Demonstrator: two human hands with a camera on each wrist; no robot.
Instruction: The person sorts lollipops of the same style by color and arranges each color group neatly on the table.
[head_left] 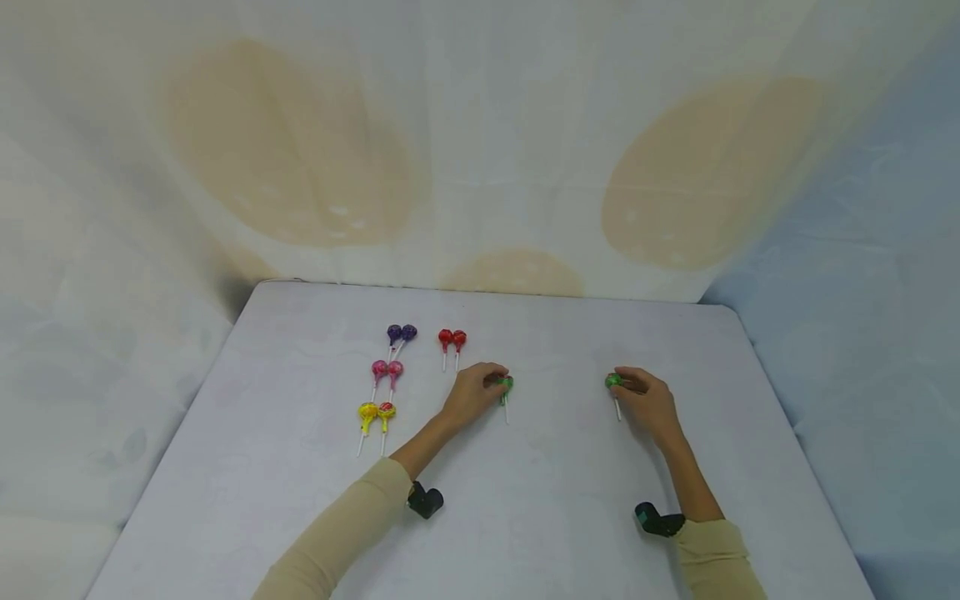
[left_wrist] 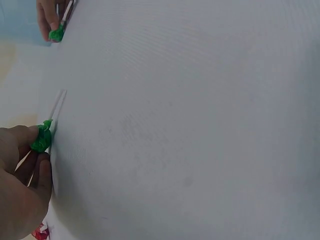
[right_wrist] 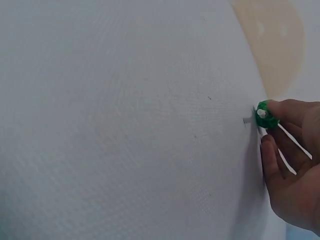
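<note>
Two green lollipops on the white table [head_left: 540,517], one at each hand.

Left green lollipop [head_left: 507,385]: head away from the person, stick toward the person, long axis near-to-far. Head pinched between curled fingertips of the left hand [head_left: 474,392]; stick free beyond the fingers in the left wrist view [left_wrist: 56,107].

Right green lollipop [head_left: 613,382]: same orientation, head far, stick near. Head gripped at the curled fingertips of the right hand [head_left: 647,403]; stick partly under the palm.

Hands well apart, bare table between them.

Left of the left hand, in near-to-far order: yellow lollipop pair [head_left: 375,412], pink lollipop pair [head_left: 387,369], purple lollipop pair [head_left: 401,334]. Red lollipop pair [head_left: 452,338] just beyond the left hand. All sticks toward the person. Nothing between either hand and its lollipop.

Stained cloth backdrop [head_left: 480,150] behind the far table edge.
</note>
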